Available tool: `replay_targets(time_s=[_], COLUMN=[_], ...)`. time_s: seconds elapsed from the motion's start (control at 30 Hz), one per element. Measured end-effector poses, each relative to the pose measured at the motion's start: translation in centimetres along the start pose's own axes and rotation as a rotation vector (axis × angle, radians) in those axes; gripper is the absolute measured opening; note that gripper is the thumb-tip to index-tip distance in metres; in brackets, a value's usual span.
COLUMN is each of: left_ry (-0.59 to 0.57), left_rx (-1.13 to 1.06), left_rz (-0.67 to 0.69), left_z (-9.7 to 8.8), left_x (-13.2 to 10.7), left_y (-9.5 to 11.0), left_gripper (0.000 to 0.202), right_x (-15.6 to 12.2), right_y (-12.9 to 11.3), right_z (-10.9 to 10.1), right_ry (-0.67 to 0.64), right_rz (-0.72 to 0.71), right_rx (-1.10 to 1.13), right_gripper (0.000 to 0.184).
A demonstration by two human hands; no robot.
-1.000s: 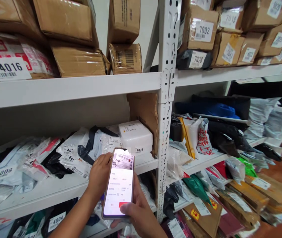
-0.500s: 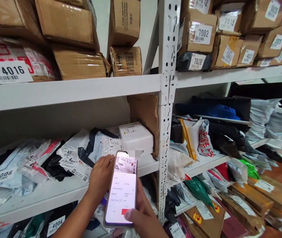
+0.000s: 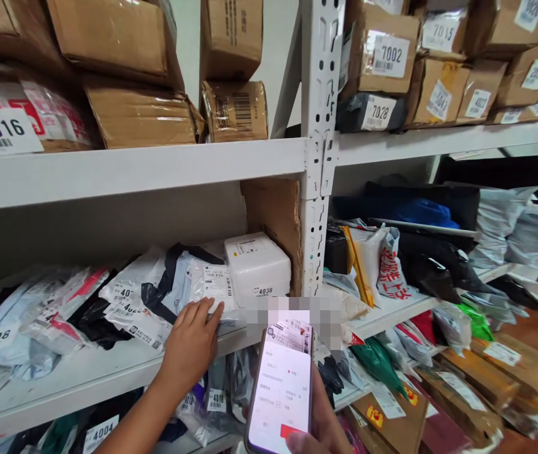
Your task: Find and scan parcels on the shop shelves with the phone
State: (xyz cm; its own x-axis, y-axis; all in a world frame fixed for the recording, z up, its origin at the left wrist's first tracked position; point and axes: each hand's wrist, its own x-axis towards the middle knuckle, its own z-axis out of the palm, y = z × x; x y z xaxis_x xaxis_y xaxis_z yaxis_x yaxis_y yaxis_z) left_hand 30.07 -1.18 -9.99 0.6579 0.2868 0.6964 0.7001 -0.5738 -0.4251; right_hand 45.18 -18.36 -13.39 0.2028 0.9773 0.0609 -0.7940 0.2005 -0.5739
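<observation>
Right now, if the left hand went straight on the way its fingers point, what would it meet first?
Most likely the white labelled package at the fingertips of the left hand; they may already be touching it, but depth is unclear.

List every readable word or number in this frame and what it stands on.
"4016": red-and-white parcel
"7002": taped cardboard box
"7015": neighbouring box
"7028": dark parcel
"4038": white box
"4008": pale bag
"4018": grey bag
"4004": black bag
Too small or blurred: phone screen text, red characters on white bag, remaining print and labels.
</observation>
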Motion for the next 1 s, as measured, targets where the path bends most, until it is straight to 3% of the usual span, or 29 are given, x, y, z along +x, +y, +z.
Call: replay_targets(time_s=[0.2,0.43,0.53,0.6,0.67,0.7,0.77,0.83,0.87,0.93,1.0], left_ry=[-0.051,-0.137,-0.065,0.073,0.127,0.065,-0.392,-0.855,-0.99,-1.057,-1.043], left_rx=[0.014,-0.031,-0.074,-0.205,-0.477,-0.692,-1.25,-1.782,-2.016,-2.374,-2.544], left_rz=[-0.059,-0.075,-0.129,-0.152,-0.194,-0.257,-0.512,-0.92,-1.076,-1.262,-1.318], left_z=[-1.4,-1.2,-2.6,-3.9,-4.6,-4.6,-4.2,-3.4,-3.2,-3.0,-3.2], left_x=[2.5,5.3,4.0,1.5,-2.1,-4.1,-7.8,-10.3,-11.1,-11.8,-12.0], left_y=[-0.4,-1.7,-1.3,-0.1,2.3,3.9,7.6,11.2,12.7,14.6,15.0], left_gripper=[0.031,0.025,0.031,0.036,0.033,0.028,0.031,0.052,0.064,0.073,0.074], right_x=[-1.3,-2.9,-3.8,-4.5,-5.1,-5.3,-5.5,-5.3,-5.2,-4.8,-4.4], right_y=[-1.3,-2.3,-2.1,-1.8,-1.2,-0.6,0.8,2.8,4.0,6.3,8.3], right_z=[-2.1,-4.9,-6.7,-8.1,-9.3,-9.8,-10.5,-10.9,-11.0,-10.8,-10.3], right_ry=[0.075,0.142,0.2,0.244,0.261,0.267,0.29,0.326,0.342,0.36,0.359], right_rz=[0.114,-0.029,-0.075,-0.097,-0.088,-0.068,-0.011,0.053,0.078,0.106,0.114], right_rx=[-0.05,-0.07,-0.158,-0.224,-0.25,-0.251,-0.241,-0.225,-0.212,-0.187,-0.2], right_gripper=[0.122,0.123,0.119,0.115,0.111,0.107,0.097,0.084,0.077,0.066,0.056])
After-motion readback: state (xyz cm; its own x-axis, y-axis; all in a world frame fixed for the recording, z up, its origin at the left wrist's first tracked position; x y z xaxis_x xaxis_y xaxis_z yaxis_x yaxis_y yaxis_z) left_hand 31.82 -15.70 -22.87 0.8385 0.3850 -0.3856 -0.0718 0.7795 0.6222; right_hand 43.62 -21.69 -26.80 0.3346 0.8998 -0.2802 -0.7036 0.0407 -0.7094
